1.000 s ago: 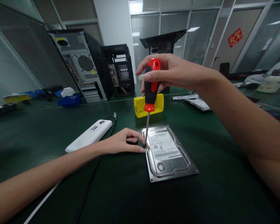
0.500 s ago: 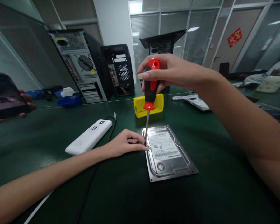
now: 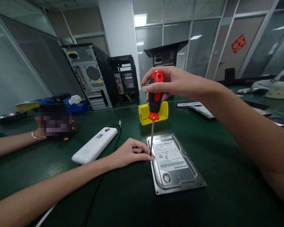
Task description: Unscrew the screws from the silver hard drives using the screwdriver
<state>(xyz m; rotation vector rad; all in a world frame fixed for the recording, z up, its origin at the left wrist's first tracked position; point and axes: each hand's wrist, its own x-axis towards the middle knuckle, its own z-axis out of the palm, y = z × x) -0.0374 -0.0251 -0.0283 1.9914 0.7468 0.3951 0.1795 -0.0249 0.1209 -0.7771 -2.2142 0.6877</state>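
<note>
A silver hard drive (image 3: 171, 173) lies label up on the dark green table. My right hand (image 3: 165, 82) grips the red and black handle of a screwdriver (image 3: 154, 105) from above. The shaft points down, nearly upright, and its tip meets the left edge of the drive. My left hand (image 3: 132, 152) has its thumb and forefinger pinched around the screwdriver tip at that edge. Whether a screw sits between those fingertips is too small to tell. Just behind the drive stands a yellow holder (image 3: 144, 116).
A white power bank (image 3: 94, 145) with a black cable lies left of the drive. Computer cases (image 3: 92, 72) stand at the back. Another person's hand (image 3: 41, 127) holds a phone at the left. More drives (image 3: 202, 110) lie at the back right.
The whole view has shifted, so the table's items appear lower and slightly to the right. The other person's hand and phone have moved right. Both my hands keep their places at the drive.
</note>
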